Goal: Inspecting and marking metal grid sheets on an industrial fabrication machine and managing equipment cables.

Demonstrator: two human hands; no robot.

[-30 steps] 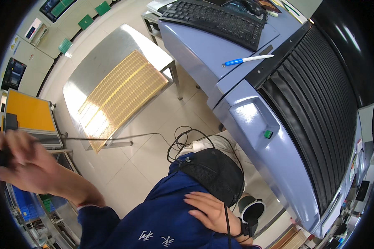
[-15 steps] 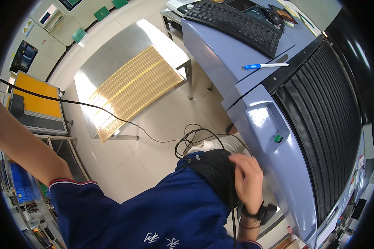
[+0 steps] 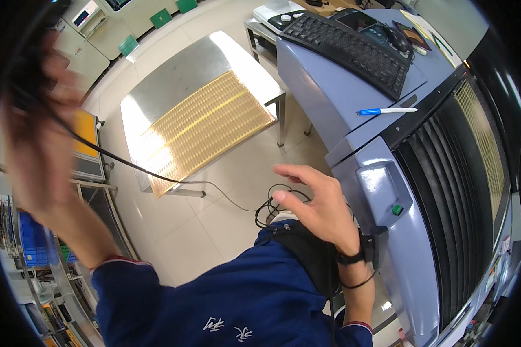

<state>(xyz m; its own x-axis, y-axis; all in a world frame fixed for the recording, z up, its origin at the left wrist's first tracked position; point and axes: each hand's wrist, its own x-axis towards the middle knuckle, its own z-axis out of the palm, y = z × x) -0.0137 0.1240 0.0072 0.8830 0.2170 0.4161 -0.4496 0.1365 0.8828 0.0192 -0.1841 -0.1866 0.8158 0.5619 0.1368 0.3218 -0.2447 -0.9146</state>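
My left hand (image 3: pixel 43 139) is raised at the far left, smeared by motion. A dark shape and a black cable (image 3: pixel 116 155) show at it; whether its fingers hold anything is unclear. My right hand (image 3: pixel 318 202) hovers in front of my waist, palm turned inward, thumb and fingers apart with nothing between them. A black band with a small device (image 3: pixel 367 246) sits on that wrist. Beyond lies a gold patterned sheet (image 3: pixel 208 127) on a steel table (image 3: pixel 173 87), overhanging its near edge. The blue-grey machine (image 3: pixel 376 173) stands right of my right hand.
A keyboard (image 3: pixel 347 49) and a blue-and-white pen (image 3: pixel 388 111) lie on the machine. Black bellows (image 3: pixel 446 214) cover its right part, beside a gold grid strip (image 3: pixel 483 144). Cable loops hang before my waist. A shelf rack (image 3: pixel 107 211) stands at left.
My left hand has come into view at the upper left. My right hand has lifted from my waist and spread its fingers. The bellows have shifted, exposing a gold grid strip.
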